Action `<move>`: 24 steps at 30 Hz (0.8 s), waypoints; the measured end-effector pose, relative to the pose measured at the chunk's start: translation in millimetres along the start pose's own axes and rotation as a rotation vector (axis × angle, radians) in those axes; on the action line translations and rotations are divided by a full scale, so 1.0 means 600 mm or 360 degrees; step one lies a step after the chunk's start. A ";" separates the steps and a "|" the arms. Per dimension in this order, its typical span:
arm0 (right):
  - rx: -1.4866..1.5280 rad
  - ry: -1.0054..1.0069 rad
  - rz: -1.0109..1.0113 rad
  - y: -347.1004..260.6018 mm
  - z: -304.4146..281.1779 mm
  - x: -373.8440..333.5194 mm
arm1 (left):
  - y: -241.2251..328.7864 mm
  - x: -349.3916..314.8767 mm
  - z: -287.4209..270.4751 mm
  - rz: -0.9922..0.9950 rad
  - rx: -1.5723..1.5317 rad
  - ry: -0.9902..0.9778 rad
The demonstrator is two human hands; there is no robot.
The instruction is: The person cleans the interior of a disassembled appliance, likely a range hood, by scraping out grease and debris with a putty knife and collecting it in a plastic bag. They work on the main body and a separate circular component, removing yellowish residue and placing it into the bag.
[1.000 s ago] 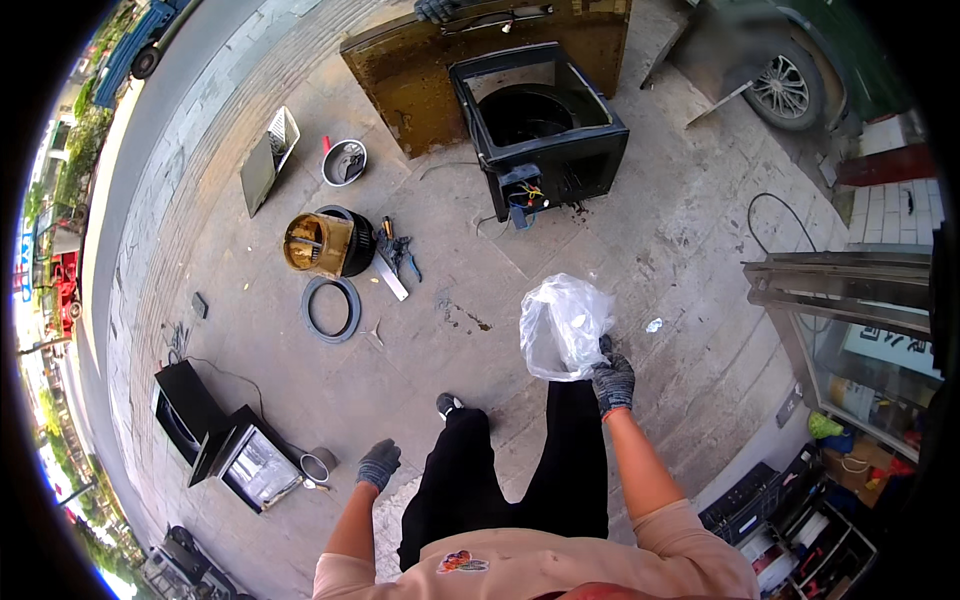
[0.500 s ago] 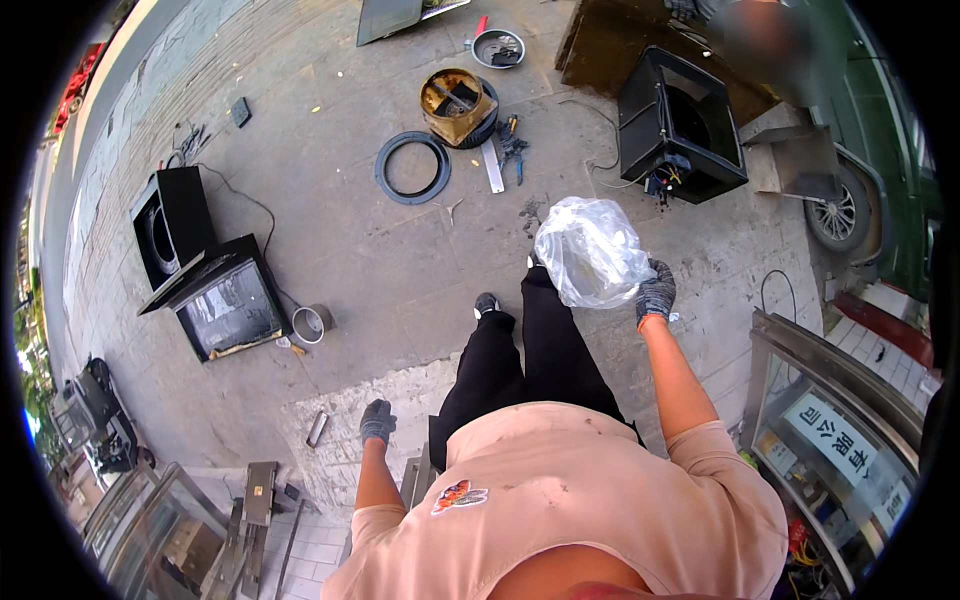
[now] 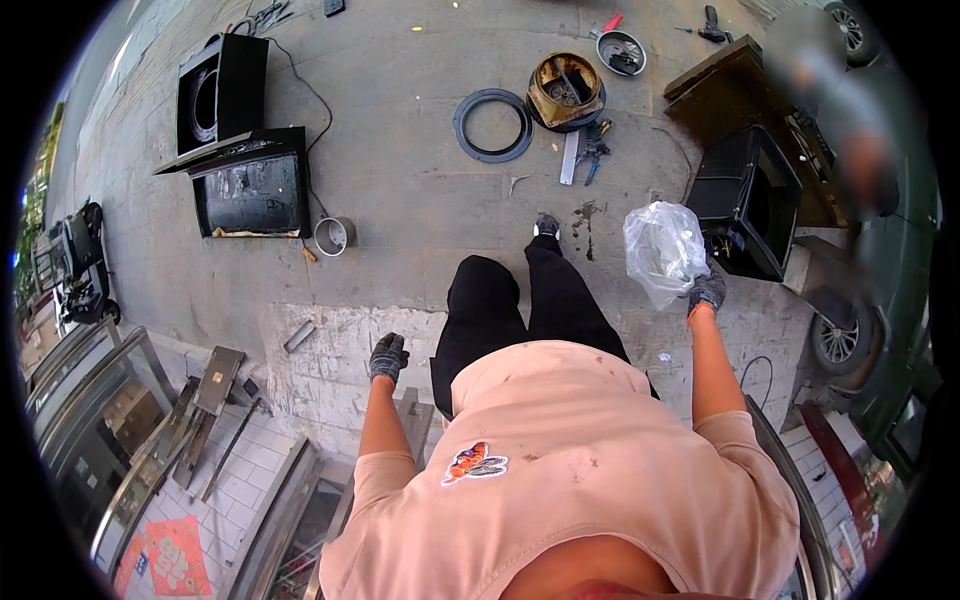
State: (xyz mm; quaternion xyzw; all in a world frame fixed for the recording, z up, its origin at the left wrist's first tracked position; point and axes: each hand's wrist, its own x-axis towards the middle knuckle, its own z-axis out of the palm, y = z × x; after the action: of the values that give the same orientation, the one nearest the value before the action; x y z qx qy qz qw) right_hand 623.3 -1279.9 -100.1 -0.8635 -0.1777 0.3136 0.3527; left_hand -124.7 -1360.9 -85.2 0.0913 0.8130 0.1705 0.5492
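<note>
the right hand [image 3: 707, 291], in a grey knit glove, is closed on the lower right corner of a clear plastic bag [image 3: 660, 250], which hangs puffed out above the pavement [image 3: 400, 180]; what the crumpled film may contain, i cannot tell. the left hand [image 3: 388, 357], gloved too, hangs with fingers curled over the pale strip along the pavement's near edge; its palm is hidden, so how tightly it is closed cannot be told. just beyond the bag, a black casing [image 3: 725, 190] gapes toward the right, its inside dark, with wires at its near corner; whether bag and casing touch is unclear. against the casing's far side leans a brown panel [image 3: 715, 90], and another person [image 3: 850, 130] is beside it, blurred. farther from the near edge, a round pan [image 3: 606, 42] with a red handle holds dark pieces, and a rusty yellow-brown drum [image 3: 555, 112] has a bar across its inside. left of the drum lies a grey ring [image 3: 459, 125]. toward the pavement's left side, a black box [image 3: 243, 90] has a round part within, a shallow black tray [image 3: 304, 180] shows a shiny dark surface inside, and a grey cup [image 3: 325, 240] sits just beside the tray's near right corner.
</note>
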 end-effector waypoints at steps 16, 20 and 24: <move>-0.0340 -0.0268 -0.0480 -0.378 0.555 -0.158 | 0.148 0.183 -0.429 -0.0079 -0.0020 0.0124; -0.0925 -0.0248 -0.0749 -0.511 0.676 -0.318 | 0.150 0.206 -0.536 -0.0187 -0.0095 0.0216; -0.0476 -0.0377 -0.0824 -0.569 0.755 -0.371 | 0.125 0.263 -0.583 -0.0169 -0.0104 0.0190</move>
State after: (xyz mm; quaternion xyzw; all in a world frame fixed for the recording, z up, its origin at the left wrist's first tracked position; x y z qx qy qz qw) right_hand 127.2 -937.0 -12.4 -0.7893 -0.4754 0.2823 0.2670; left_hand -510.8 -1300.7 -74.3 0.0198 0.8420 0.1726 0.5107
